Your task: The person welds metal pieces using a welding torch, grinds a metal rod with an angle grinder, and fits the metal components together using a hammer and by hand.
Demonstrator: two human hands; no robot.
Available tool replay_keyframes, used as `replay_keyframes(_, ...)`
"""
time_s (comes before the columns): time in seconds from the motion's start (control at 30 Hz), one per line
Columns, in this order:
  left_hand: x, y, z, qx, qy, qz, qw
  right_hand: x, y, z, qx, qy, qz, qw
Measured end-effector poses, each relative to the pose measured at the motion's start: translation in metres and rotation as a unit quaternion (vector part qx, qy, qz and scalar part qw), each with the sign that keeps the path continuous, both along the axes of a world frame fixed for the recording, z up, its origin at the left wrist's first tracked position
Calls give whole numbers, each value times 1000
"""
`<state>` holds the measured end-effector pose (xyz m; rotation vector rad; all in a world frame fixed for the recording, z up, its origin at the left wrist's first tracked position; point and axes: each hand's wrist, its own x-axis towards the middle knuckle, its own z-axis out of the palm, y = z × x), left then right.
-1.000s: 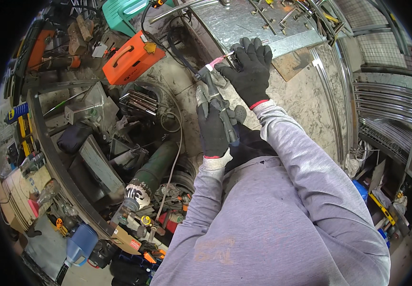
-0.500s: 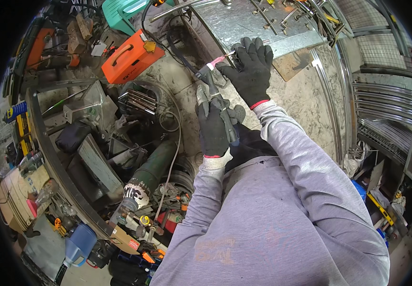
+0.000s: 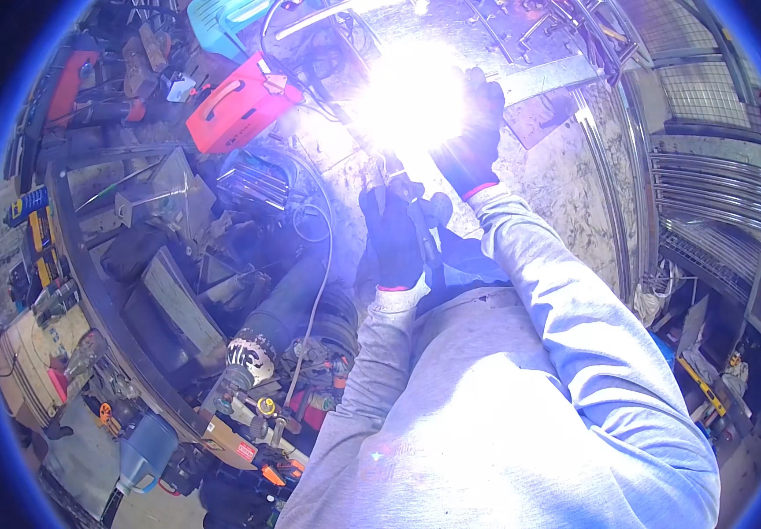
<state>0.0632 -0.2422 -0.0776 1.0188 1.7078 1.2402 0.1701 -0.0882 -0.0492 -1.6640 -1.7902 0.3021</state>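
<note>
A person in a pale grey long-sleeved top [image 3: 504,441] fills the lower middle, partly whitened by a blue-white glare [image 3: 415,93] that bursts just ahead of the two hands. To the left, a long dark metal frame [image 3: 120,339] encloses a jumble of scrap, including an angled grey metal channel [image 3: 178,291] and bent sheet pieces. A dark gas cylinder [image 3: 283,300] with a patchy pale shoulder lies slanted beside this heap. Farther up stands a closed-looking orange-red box [image 3: 241,104] with a handle on top; its contents are hidden. At lower left lies a translucent blue plastic jug [image 3: 147,445]; whether it holds anything cannot be told.

The left hand [image 3: 389,234], in a dark glove with a red cuff edge, is curled around the slender black torch [image 3: 420,220]. The right hand [image 3: 475,137], gloved alike, reaches forward to the right of the torch's front end, its left side washed out by the glare; whether it pinches anything cannot be told.

The torch lies along the left palm, its handle pointing back toward the person and its front end running up into the light. Its dark grip shows a bright streak; its tip is lost in the white.
</note>
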Motion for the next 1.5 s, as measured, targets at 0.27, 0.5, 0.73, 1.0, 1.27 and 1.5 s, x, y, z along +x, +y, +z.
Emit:
replay_keyframes(0.27, 1, 9, 51, -122, -266, 16, 956, 15, 1, -30, 124, -79, 33, 989)
replay_keyframes(0.5, 1, 13, 51, -146, -329, 57, 931, 14, 0, -31, 111, -84, 31, 990)
replay_keyframes(0.73, 1, 12, 46, -133, -333, 54, 932, 18, 1, -33, 98, -84, 34, 991)
replay_keyframes(1.0, 3, 2, -3, -47, -308, 67, 948, 6, 10, -23, -89, 628, 74, 770)
replay_keyframes(1.27, 8, 6, 9, -58, -205, 89, 973, 11, 7, -10, 146, -71, 73, 984)
replay_keyframes(1.5, 3, 5, 47, -71, -81, -15, 994, 15, 5, -28, 170, -67, 47, 982)
